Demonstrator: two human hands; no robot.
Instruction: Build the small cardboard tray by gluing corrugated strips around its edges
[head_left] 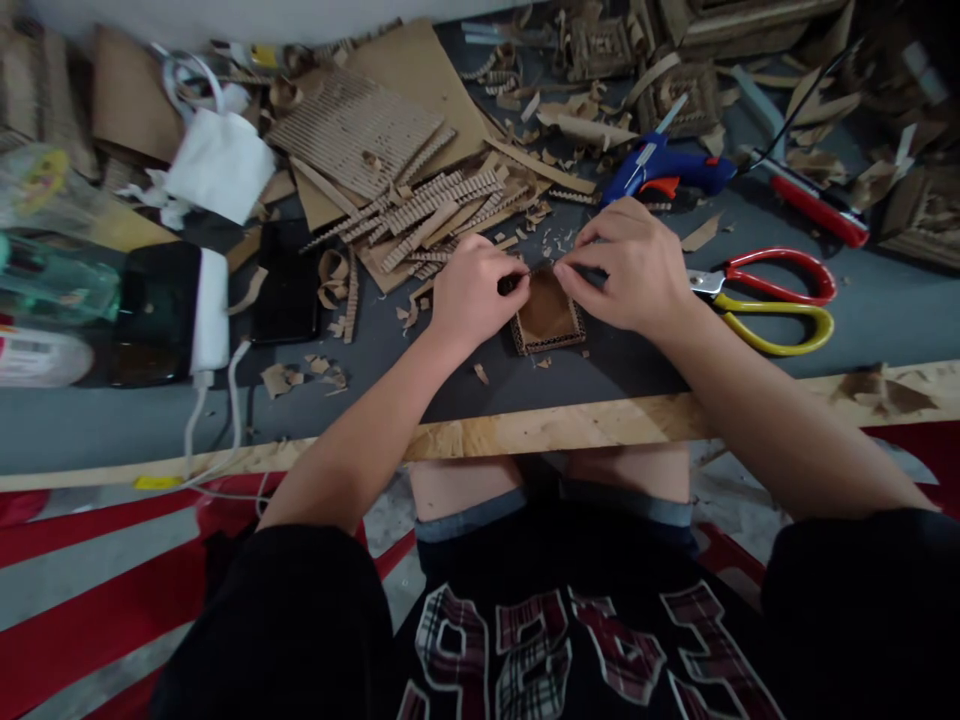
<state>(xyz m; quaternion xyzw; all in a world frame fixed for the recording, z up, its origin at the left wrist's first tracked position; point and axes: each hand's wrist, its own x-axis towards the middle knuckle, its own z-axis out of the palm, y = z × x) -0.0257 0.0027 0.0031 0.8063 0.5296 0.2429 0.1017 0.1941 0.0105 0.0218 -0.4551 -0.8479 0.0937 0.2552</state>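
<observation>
A small square cardboard piece (549,308) with a raised corrugated rim lies flat on the grey table near its front edge. At its far left corner my left hand (484,288) pinches with thumb and forefinger, touching the rim. My right hand (628,265) does the same at the far right corner, thumb and fingertips pressed together. Between the two hands runs the far rim, perhaps with a thin strip along it; the fingertips hide the detail. The blue glue gun (664,170) lies just beyond my right hand.
Scissors (780,300) with red and yellow handles and a red cutter (817,208) lie at the right. Corrugated strips (442,215) and sheets are piled behind my left hand. Further left are a black phone (286,285), a white charger (210,310), cables and bottles.
</observation>
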